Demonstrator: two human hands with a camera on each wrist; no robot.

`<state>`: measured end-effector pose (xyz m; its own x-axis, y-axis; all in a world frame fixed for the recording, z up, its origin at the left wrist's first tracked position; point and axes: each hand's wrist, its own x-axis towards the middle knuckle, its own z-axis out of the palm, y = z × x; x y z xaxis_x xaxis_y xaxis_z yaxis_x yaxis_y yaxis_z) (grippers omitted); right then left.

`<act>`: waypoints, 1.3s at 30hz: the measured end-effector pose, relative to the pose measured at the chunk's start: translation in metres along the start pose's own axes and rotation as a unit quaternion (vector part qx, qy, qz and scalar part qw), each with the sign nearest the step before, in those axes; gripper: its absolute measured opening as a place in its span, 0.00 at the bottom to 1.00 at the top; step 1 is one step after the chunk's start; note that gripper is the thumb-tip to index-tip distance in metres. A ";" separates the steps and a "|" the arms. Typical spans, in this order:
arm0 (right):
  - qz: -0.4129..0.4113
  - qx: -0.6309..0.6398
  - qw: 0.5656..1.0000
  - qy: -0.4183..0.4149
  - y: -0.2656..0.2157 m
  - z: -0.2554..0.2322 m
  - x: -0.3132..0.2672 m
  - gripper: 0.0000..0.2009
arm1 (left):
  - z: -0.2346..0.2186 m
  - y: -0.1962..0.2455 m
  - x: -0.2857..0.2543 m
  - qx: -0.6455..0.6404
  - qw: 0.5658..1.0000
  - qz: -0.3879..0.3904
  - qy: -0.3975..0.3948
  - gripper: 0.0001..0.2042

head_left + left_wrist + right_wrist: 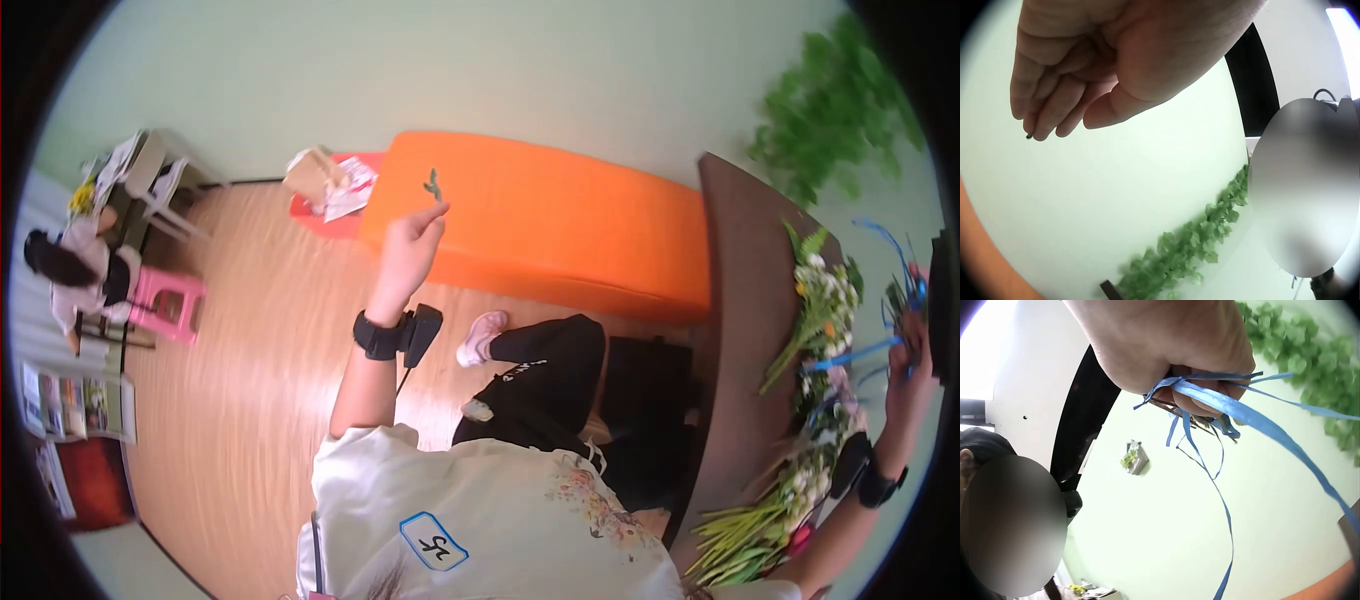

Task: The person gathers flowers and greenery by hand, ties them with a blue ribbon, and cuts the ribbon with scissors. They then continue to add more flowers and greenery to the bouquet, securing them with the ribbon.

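Observation:
My left hand [408, 252] is raised at the centre left of the head view and pinches a small green sprig [432, 186] above an orange bench. In the left wrist view, that hand [1091, 69] has its fingers bent together, with only a tiny green tip [1029, 135] showing. At the far right, my right hand [906, 370] grips a bundle tied with blue ribbon [858, 355]. The right wrist view shows this hand [1179, 350] curled round thin stems, with long blue ribbon [1254, 419] ends trailing; its upper part is hidden.
Flower bunches [822, 300] and cut green stems [740, 535] lie on the brown table [735, 300] at right. Beyond the left hand is the orange bench [540, 215], with paper [350, 195] beside it. Someone sits by a pink stool [168, 300] at far left.

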<state>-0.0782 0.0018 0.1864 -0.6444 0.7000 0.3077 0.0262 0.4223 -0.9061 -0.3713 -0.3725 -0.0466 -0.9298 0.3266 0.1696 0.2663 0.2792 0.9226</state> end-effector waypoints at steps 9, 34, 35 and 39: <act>-0.018 0.123 0.953 -0.275 0.004 0.171 0.031 0.16 | -0.099 -0.037 -0.112 0.047 0.965 -0.134 0.222 0.14; 0.163 0.001 0.892 -0.421 0.134 0.419 0.201 0.15 | -0.138 -0.420 0.216 0.066 0.890 -0.330 0.307 0.13; 0.181 -0.022 0.888 -0.423 0.128 0.428 0.207 0.15 | -0.142 -0.427 0.224 -0.016 0.891 -0.315 0.328 0.12; 0.218 -0.037 0.882 -0.417 0.125 0.451 0.226 0.13 | -0.152 -0.403 0.259 -0.118 0.853 -0.359 0.359 0.09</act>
<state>-0.5653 -0.0474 0.0115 -0.8976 0.1525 -0.4136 0.4405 0.2764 -0.8541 -0.7583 -0.5376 -0.3222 -0.7701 -0.5132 -0.3790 -0.4184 -0.0422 0.9073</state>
